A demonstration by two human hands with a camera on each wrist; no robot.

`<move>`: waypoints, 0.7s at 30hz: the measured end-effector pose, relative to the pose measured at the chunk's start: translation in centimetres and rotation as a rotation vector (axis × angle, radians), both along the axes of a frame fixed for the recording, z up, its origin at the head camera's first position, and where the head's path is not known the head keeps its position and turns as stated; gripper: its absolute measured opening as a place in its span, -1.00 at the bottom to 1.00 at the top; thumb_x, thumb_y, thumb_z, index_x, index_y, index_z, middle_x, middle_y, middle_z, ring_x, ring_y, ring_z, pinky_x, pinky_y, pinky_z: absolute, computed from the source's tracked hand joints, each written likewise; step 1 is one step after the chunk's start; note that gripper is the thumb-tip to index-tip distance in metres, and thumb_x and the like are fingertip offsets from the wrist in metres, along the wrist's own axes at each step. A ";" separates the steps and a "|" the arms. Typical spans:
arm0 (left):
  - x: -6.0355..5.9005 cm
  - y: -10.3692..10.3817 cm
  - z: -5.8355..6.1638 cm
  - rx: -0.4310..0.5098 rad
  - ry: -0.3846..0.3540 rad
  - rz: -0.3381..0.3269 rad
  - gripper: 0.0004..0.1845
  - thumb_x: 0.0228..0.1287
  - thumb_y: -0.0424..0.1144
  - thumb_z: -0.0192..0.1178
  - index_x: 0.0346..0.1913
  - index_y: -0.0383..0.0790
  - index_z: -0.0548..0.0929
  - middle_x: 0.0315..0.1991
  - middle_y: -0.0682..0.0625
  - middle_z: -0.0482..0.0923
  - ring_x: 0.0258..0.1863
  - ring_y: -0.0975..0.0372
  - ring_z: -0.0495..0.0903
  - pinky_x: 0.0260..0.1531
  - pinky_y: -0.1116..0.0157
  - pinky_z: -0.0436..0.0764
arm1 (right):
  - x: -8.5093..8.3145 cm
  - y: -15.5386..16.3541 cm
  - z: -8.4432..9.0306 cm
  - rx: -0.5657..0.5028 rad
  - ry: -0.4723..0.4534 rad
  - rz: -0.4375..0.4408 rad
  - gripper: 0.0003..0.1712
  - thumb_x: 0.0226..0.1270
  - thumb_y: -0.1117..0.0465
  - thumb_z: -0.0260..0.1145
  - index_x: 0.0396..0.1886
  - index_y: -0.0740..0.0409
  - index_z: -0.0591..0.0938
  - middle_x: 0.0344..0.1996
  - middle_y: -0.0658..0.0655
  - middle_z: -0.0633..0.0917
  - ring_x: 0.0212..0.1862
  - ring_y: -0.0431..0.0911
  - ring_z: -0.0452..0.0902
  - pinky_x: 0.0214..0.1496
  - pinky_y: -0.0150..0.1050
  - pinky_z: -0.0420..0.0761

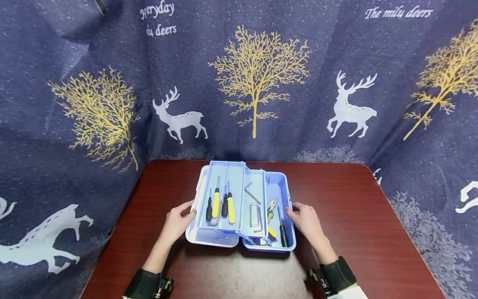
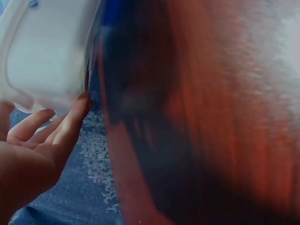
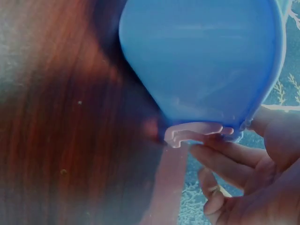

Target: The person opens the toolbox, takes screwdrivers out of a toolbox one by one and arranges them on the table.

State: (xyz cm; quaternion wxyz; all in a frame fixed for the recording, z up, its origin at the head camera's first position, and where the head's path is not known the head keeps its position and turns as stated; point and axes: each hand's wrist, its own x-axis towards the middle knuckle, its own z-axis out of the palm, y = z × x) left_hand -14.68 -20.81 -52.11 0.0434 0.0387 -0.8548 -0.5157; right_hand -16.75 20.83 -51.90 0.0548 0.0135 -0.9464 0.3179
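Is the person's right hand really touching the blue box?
Touching. The right wrist view shows the right hand with its fingers up against the side of the blue box, by the pale clasp.

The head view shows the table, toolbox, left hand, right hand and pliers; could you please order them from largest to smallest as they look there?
1. Table
2. Open toolbox
3. Left hand and right hand, too alike to rank
4. Pliers

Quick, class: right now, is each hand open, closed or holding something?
Left hand: holding the white lid by its edge.
Right hand: holding the blue toolbox at its side.
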 end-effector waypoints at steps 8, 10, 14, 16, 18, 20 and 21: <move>0.4 -0.3 -0.5 -0.231 0.095 -0.022 -0.64 0.28 -0.41 0.33 0.13 -0.37 0.74 -0.11 -0.24 0.78 -0.16 0.07 0.77 -0.19 0.21 0.71 | -0.4 0.1 0.1 -0.012 -0.057 0.012 -0.69 0.39 0.15 0.38 -0.07 0.31 0.77 -0.23 0.26 0.80 -0.14 0.21 0.70 -0.04 0.19 0.62; 0.5 -0.3 -0.7 -0.272 0.107 -0.026 -0.67 0.26 -0.39 0.36 0.09 -0.37 0.77 -0.09 -0.22 0.78 -0.10 0.05 0.75 -0.12 0.10 0.71 | -0.5 0.1 0.1 -0.013 -0.063 0.008 -0.68 0.40 0.14 0.37 -0.06 0.31 0.77 -0.21 0.27 0.80 -0.13 0.20 0.70 -0.04 0.19 0.61; 0.7 -0.1 -1.1 -0.296 0.113 -0.040 -0.69 0.23 -0.38 0.41 0.04 -0.37 0.79 -0.07 -0.24 0.78 -0.05 0.00 0.72 -0.03 -0.01 0.67 | -0.6 0.2 0.0 -0.004 -0.074 -0.011 -0.68 0.40 0.13 0.36 -0.06 0.29 0.77 -0.22 0.26 0.79 -0.15 0.20 0.69 -0.07 0.18 0.61; 0.7 -0.1 -1.5 -0.297 0.113 -0.043 -0.70 0.23 -0.39 0.40 0.03 -0.36 0.79 -0.12 -0.21 0.78 -0.12 0.04 0.73 -0.07 0.04 0.69 | -0.6 0.2 0.0 -0.001 -0.081 -0.022 -0.68 0.41 0.12 0.35 -0.05 0.28 0.77 -0.23 0.25 0.79 -0.17 0.18 0.68 -0.09 0.17 0.60; 0.6 0.0 -1.8 -0.288 0.099 -0.045 -0.71 0.22 -0.42 0.38 0.02 -0.36 0.80 -0.20 -0.16 0.79 -0.22 0.12 0.71 -0.15 0.14 0.69 | -0.6 0.2 -0.1 0.001 -0.086 -0.025 -0.67 0.42 0.11 0.34 -0.04 0.27 0.77 -0.23 0.24 0.80 -0.17 0.17 0.68 -0.10 0.16 0.61; 0.6 0.0 -2.0 -0.279 0.084 -0.045 -0.71 0.21 -0.44 0.37 0.00 -0.35 0.80 -0.25 -0.11 0.79 -0.28 0.19 0.70 -0.21 0.24 0.67 | -0.6 0.2 0.0 -0.005 -0.097 -0.027 -0.65 0.43 0.10 0.33 -0.01 0.27 0.76 -0.21 0.24 0.80 -0.17 0.16 0.68 -0.10 0.15 0.61; 0.5 0.1 -2.1 -0.276 0.078 -0.047 -0.71 0.20 -0.45 0.35 0.00 -0.35 0.80 -0.28 -0.09 0.78 -0.31 0.21 0.69 -0.24 0.28 0.66 | -0.6 0.2 0.0 -0.007 -0.103 -0.027 -0.64 0.44 0.10 0.32 0.01 0.27 0.76 -0.21 0.24 0.79 -0.18 0.16 0.68 -0.10 0.14 0.61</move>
